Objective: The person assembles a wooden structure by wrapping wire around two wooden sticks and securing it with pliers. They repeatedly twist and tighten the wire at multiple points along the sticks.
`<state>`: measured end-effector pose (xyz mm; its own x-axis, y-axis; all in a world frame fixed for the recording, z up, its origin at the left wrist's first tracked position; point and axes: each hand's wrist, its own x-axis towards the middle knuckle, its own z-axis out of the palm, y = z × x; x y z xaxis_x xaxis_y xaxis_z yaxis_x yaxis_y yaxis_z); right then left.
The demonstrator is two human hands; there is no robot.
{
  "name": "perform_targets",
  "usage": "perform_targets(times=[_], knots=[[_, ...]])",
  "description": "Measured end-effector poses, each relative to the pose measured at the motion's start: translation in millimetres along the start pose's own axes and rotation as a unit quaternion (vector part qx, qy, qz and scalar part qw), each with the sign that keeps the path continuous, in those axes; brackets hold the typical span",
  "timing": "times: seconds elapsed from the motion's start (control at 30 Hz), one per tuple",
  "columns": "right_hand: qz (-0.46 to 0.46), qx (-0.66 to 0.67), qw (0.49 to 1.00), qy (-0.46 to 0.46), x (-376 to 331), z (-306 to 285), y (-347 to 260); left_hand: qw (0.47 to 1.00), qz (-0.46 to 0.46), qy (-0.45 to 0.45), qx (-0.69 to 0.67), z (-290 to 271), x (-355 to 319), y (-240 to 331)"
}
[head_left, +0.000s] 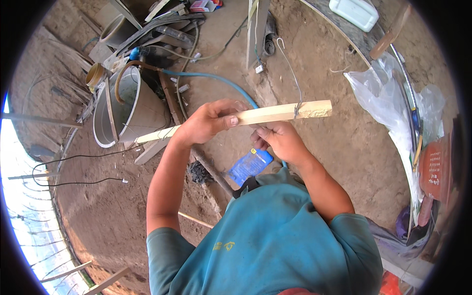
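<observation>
A long pale wooden strip (pixel 265 114) lies crosswise in front of me, its right end rough and splintered. My left hand (pixel 207 120) is closed round it near the middle, thumb on the near face. Just under the strip is my right hand (pixel 281 140), fingers curled and pressed together; what they pinch, if anything, is hidden. A thin metal wire (pixel 297 81) is wound round the strip near its right end. From there it runs upward to a bent hook.
A large grey tub (pixel 140 110) with a brown and blue hose (pixel 216 76) stands at the left. Below my hands lies a blue packet (pixel 250 166). Clear plastic sheeting (pixel 378 88) and a red-brown container (pixel 435 167) are at the right. A wooden post (pixel 257 34) rises ahead.
</observation>
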<state>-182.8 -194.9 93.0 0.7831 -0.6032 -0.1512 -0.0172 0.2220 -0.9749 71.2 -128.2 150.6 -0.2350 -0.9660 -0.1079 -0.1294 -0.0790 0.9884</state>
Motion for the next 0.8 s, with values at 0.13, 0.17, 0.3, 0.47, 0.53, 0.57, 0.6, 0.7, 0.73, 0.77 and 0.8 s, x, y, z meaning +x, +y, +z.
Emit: perform_targets(times=[0.13, 0.17, 0.3, 0.47, 0.53, 0.57, 0.6, 0.7, 0.73, 0.77, 0.8], knots=[[0.044, 0.059, 0.997, 0.002, -22.7, 17.7, -21.2, 1.000, -0.008, 0.008, 0.005, 2.4, 0.1, 2.7], [0.053, 0.057, 0.997, 0.000, -26.9, 21.4, -30.2, 1.000, -0.005, 0.020, 0.004, 4.2, -1.9, 1.1], [0.067, 0.095, 0.993, -0.001, -32.6, 27.3, -40.2, 0.999, 0.006, 0.034, 0.013, 6.7, 0.1, -5.4], [0.073, 0.180, 0.981, 0.026, -36.0, 43.1, -48.9, 0.999, -0.008, 0.049, -0.008, 15.0, -1.7, 4.2], [0.072, 0.198, 0.977, 0.036, -36.3, 50.4, -51.7, 0.999, -0.015, 0.028, -0.017, 15.4, -2.7, 6.2], [0.073, 0.204, 0.976, 0.030, -36.1, 50.2, -51.6, 0.999, -0.019, 0.017, -0.021, 15.1, -2.8, 8.0], [0.074, 0.210, 0.975, 0.023, -35.7, 49.1, -50.7, 0.999, -0.028, 0.009, -0.016, 15.0, -3.3, 12.6], [0.075, 0.203, 0.976, 0.016, -35.7, 47.6, -44.0, 0.999, -0.052, -0.011, -0.003, 15.1, -5.5, 24.4], [0.075, 0.196, 0.978, 0.016, -35.7, 47.6, -41.7, 0.998, -0.057, -0.017, 0.004, 14.0, -5.3, 25.3], [0.072, 0.198, 0.977, 0.020, -35.6, 48.4, -40.4, 0.998, -0.063, -0.023, 0.010, 12.6, -5.5, 26.1], [0.069, 0.200, 0.977, 0.024, -35.6, 49.3, -39.5, 0.998, -0.060, -0.031, 0.016, 12.4, -5.0, 27.4]])
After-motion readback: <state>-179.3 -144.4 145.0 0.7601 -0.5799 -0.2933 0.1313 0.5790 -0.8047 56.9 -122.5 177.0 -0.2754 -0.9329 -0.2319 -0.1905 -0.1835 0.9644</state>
